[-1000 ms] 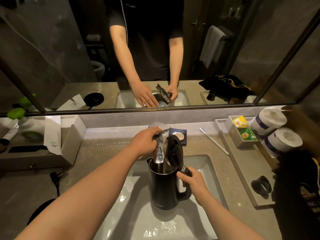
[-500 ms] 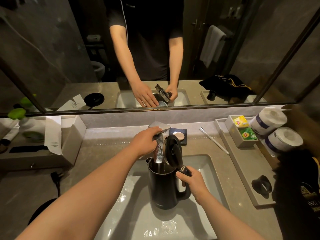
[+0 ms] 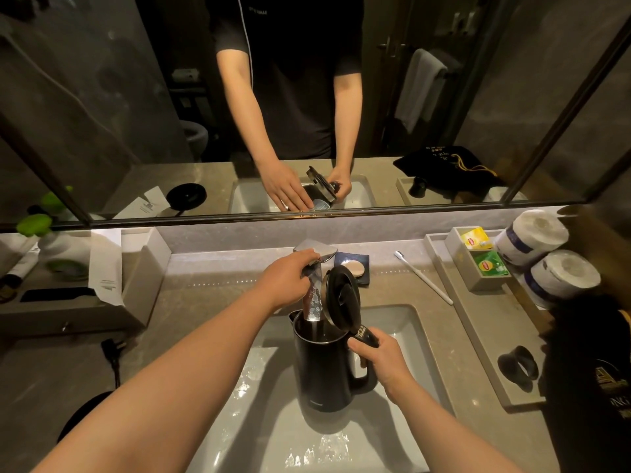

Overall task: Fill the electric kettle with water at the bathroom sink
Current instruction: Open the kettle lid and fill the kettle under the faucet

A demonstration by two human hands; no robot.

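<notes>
A black electric kettle (image 3: 321,370) stands upright in the white sink basin (image 3: 269,428), its lid (image 3: 341,297) hinged open. My right hand (image 3: 377,356) grips the kettle's handle at the top. A stream of water (image 3: 314,302) runs from the chrome faucet (image 3: 316,249) straight into the kettle's mouth. My left hand (image 3: 285,279) is closed around the faucet, just under its flat top.
A soap dish (image 3: 353,264) sits behind the kettle. A toothbrush (image 3: 423,276), a tray (image 3: 478,322) with tea bags and toilet rolls (image 3: 546,254) lie to the right. The kettle base (image 3: 80,414) and plug (image 3: 111,348) are at the left, by a grey box (image 3: 143,268).
Almost nothing differs; water keeps running into the kettle, and both hands stay where they were.
</notes>
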